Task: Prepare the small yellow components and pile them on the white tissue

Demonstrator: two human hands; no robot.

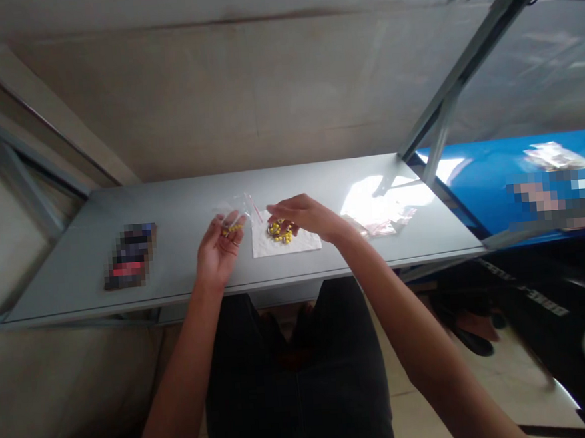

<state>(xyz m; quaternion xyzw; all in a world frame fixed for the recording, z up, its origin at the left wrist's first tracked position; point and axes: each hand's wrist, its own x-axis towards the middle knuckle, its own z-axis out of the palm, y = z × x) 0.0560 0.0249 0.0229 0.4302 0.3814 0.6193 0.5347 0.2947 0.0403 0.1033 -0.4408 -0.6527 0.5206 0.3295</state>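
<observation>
My left hand (219, 247) is closed on a small clear plastic bag (236, 211), its opening turned to the right. Several small yellow pieces show in the bag, near my fingers. My right hand (305, 215) is over a pile of small yellow and dark pieces (280, 233), its fingers bent and its thumb apart from them. Whether a piece touches its fingertips is hard to see. Under the pile lies a white cloth or paper sheet (303, 245), flat on the grey table.
The grey table (185, 253) has more clear plastic bags (383, 226) on its right and a blurred dark item (129, 257) on its left. Metal posts (439, 132) stand at the right end. Beyond is a blue table (475, 179) with packets (556, 156) and part of another person.
</observation>
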